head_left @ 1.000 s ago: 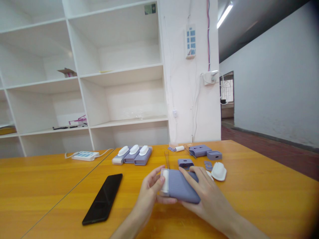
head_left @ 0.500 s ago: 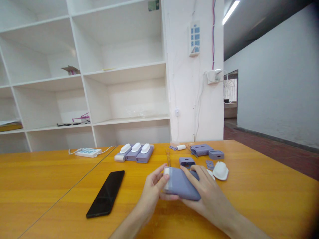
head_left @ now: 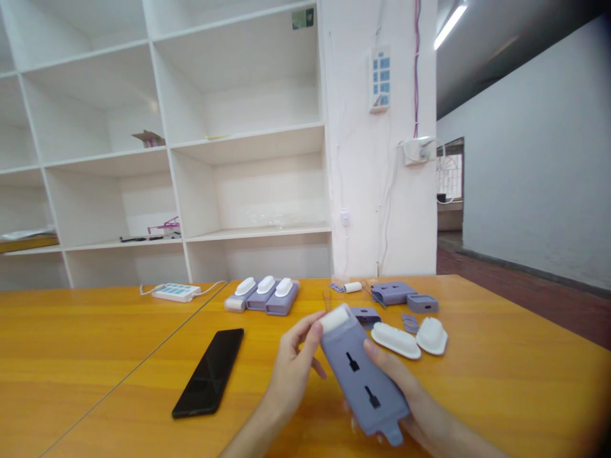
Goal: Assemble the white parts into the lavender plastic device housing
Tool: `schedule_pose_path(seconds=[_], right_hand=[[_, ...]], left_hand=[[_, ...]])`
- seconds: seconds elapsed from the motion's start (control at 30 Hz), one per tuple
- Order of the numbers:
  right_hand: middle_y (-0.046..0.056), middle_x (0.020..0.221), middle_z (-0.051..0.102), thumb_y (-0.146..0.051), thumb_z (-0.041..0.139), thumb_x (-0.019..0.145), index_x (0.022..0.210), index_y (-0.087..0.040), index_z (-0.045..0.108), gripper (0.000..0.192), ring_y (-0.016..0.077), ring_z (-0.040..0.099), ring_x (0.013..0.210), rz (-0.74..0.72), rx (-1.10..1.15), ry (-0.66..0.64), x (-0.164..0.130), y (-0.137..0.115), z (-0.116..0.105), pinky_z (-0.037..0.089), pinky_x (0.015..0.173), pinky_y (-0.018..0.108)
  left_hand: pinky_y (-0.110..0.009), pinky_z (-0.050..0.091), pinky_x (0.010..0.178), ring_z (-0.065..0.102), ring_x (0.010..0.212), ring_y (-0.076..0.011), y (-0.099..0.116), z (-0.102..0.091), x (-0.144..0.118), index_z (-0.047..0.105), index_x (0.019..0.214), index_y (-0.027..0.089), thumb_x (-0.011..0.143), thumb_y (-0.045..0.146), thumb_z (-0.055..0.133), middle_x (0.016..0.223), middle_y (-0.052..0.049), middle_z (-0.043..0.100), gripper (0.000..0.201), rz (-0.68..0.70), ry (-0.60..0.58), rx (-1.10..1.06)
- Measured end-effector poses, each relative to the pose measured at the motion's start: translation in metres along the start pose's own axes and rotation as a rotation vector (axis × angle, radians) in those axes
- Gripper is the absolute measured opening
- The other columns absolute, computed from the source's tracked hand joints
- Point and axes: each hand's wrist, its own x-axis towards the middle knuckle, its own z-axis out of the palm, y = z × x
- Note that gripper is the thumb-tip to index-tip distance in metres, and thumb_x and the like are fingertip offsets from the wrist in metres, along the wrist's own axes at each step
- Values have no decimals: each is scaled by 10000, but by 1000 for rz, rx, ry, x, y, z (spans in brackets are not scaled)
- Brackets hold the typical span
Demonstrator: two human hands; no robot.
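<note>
A purple plastic case [head_left: 360, 375] with two black keyhole-shaped slots facing up is held tilted above the table. A white roller [head_left: 335, 319] sits at its upper left end, and a small tab sticks out at the lower end. My right hand [head_left: 401, 388] is closed around the case's right side, thumb on top, its other fingers mostly hidden underneath. My left hand [head_left: 298, 359] pinches the corner by the white roller with thumb and fingers. Just behind the case lie a purple end piece [head_left: 367, 316], a long white oval cover [head_left: 396, 340] and a white cup-shaped piece [head_left: 432, 336].
Three purple cases with white tops [head_left: 266, 296] stand in a row at the back. Further right are a purple housing [head_left: 392, 292], a purple block [head_left: 422, 303] and a small white cylinder [head_left: 352, 287]. A black phone [head_left: 210, 372] and a power strip [head_left: 175, 292] lie left.
The case has been turned over and tilted, so its slotted face now shows. My right hand has shifted its hold to the side, uncovering the long white oval cover.
</note>
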Motion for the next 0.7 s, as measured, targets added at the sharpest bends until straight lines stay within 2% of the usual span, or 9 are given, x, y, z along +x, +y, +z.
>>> schedule_pose_path(seconds=[0.1, 0.2, 0.4, 0.5, 0.6, 0.7], right_hand=[[174, 799, 773, -758, 309, 942, 1089, -68, 695, 805, 187, 723, 561, 106, 168, -80, 1, 5, 1, 470, 425, 201], [190, 812, 776, -758, 330, 943, 1094, -46, 699, 816, 198, 742, 584, 143, 272, -136, 2, 9, -1, 472, 426, 192], [206, 827, 776, -755, 351, 947, 1162, -34, 663, 815, 237, 765, 619, 150, 341, -170, 4, 13, -4, 493, 430, 205], [208, 853, 772, -747, 332, 958, 1180, -38, 642, 805, 252, 775, 659, 151, 336, -178, 6, 12, -2, 518, 455, 223], [184, 900, 774, -704, 325, 983, 1206, -70, 610, 730, 258, 780, 680, 121, 304, -148, 10, 11, 1, 576, 535, 279], [153, 914, 780, -594, 512, 973, 1251, -107, 543, 562, 277, 788, 708, 65, 235, -95, 13, 9, -2, 610, 635, 347]], left_hand=[[-194, 531, 437, 606, 611, -124, -7, 2, -1, 699, 1230, 138, 940, 474, 622, 910, -77, 684, 451, 15, -15, 19], [-172, 505, 426, 581, 594, -113, -10, 1, 0, 706, 1195, 139, 935, 466, 634, 804, -45, 643, 424, 26, -30, 25], [-174, 494, 414, 584, 601, -111, -12, -3, 0, 662, 1277, 133, 910, 457, 675, 842, -45, 640, 489, 18, -90, 15], [-185, 500, 418, 588, 589, -109, -16, -3, 3, 666, 1260, 128, 903, 473, 675, 835, -39, 646, 497, -18, -98, 7], [-181, 465, 393, 546, 520, -81, -23, -8, 11, 672, 1182, 124, 916, 485, 653, 763, -1, 613, 449, -76, -43, 25], [-180, 435, 410, 534, 507, -70, -33, -21, 21, 655, 1015, 133, 971, 464, 585, 732, 24, 603, 341, -139, 58, 85]])
